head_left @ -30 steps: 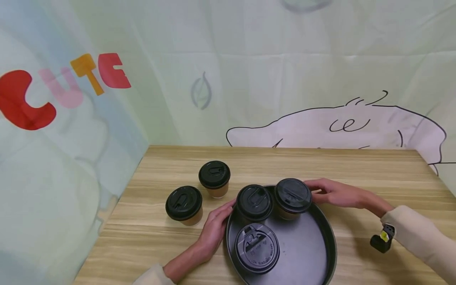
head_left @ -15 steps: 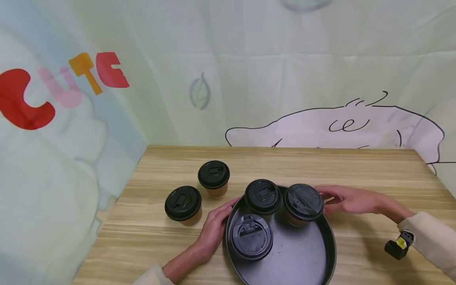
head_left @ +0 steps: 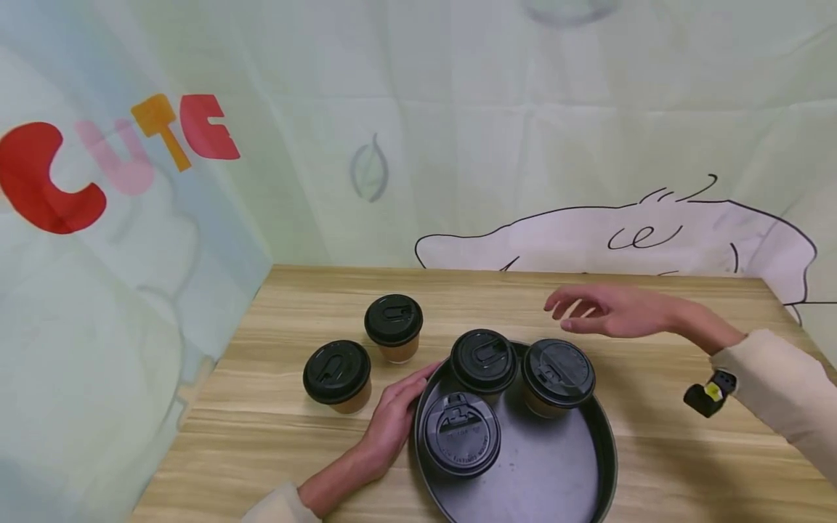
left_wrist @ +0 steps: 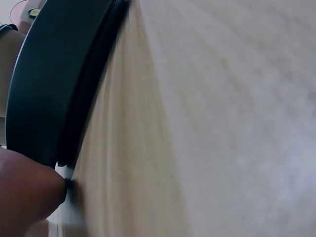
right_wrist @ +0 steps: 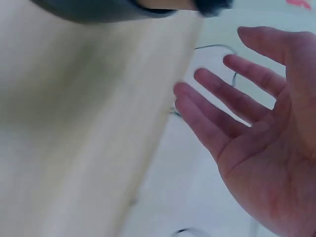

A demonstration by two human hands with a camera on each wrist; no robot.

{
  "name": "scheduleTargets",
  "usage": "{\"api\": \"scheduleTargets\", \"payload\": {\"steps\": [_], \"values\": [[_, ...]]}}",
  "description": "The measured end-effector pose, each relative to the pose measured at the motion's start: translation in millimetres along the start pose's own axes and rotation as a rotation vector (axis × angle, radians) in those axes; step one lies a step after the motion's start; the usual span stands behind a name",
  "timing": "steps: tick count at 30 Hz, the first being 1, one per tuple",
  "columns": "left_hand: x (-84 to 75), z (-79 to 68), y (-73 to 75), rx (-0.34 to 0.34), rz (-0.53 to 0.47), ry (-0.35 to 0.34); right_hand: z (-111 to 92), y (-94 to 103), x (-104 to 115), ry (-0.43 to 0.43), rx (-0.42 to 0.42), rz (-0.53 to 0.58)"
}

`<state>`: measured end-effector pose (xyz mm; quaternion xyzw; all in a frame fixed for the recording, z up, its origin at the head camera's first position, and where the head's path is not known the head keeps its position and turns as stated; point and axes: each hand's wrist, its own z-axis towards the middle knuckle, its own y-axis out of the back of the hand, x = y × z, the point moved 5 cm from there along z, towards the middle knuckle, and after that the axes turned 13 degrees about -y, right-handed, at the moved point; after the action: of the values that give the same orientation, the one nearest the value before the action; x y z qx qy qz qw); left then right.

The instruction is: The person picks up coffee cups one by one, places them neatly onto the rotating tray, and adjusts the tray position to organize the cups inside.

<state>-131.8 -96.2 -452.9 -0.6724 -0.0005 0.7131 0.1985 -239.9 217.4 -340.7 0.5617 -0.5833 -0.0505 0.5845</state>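
In the head view, a round dark tray [head_left: 549, 465] carries three lidded paper coffee cups: a back-left cup [head_left: 484, 361], a right cup [head_left: 558, 373] and a front-left cup [head_left: 461, 434]. All stand upright. My left hand [head_left: 389, 423] rests along the tray's left rim, fingers extended against its outer side. The left wrist view shows the tray's dark wall [left_wrist: 44, 79] beside part of that hand [left_wrist: 29, 192]. My right hand [head_left: 608, 309] is raised behind the right cup, apart from it, fingers loosely bent and holding nothing. Its bare palm [right_wrist: 266, 153] shows in the right wrist view.
Two more lidded coffee cups stand on the wooden table [head_left: 261, 436] left of the tray: one cup [head_left: 394, 327] farther back, another cup [head_left: 338, 375] nearer. A printed cloth backdrop [head_left: 458, 145] rises behind the table's far edge.
The back-left and right cups shifted rightward in the tray, and the front-left cup moved slightly back and left. My right hand has left the right cup and lifted away backward. The left hand stayed put.
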Motion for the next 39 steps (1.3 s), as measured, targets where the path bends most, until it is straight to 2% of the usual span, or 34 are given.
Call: {"api": "scheduleTargets", "payload": {"steps": [6,13,18,25,30,39], "values": [[0.7,-0.2,0.5,-0.003,0.0,-0.002,30.6,13.6,57.6,0.083,-0.033,-0.174],[3.7,1.2,-0.3,-0.004,-0.004,-0.007,73.7,-0.4,125.7,0.188,0.043,-0.367],[3.6,1.2,-2.0,0.009,0.0,-0.02,102.5,-15.0,159.5,0.221,0.098,-0.475],[-0.1,2.8,-3.7,0.003,0.005,-0.028,133.4,-40.9,186.1,0.174,0.165,-0.617],[0.7,5.9,-5.2,-0.008,0.018,-0.018,147.5,-57.3,197.2,0.142,0.167,-0.722],[3.1,6.1,-8.2,-0.01,0.022,0.004,161.0,-76.6,194.7,0.069,0.176,-0.889]]}}
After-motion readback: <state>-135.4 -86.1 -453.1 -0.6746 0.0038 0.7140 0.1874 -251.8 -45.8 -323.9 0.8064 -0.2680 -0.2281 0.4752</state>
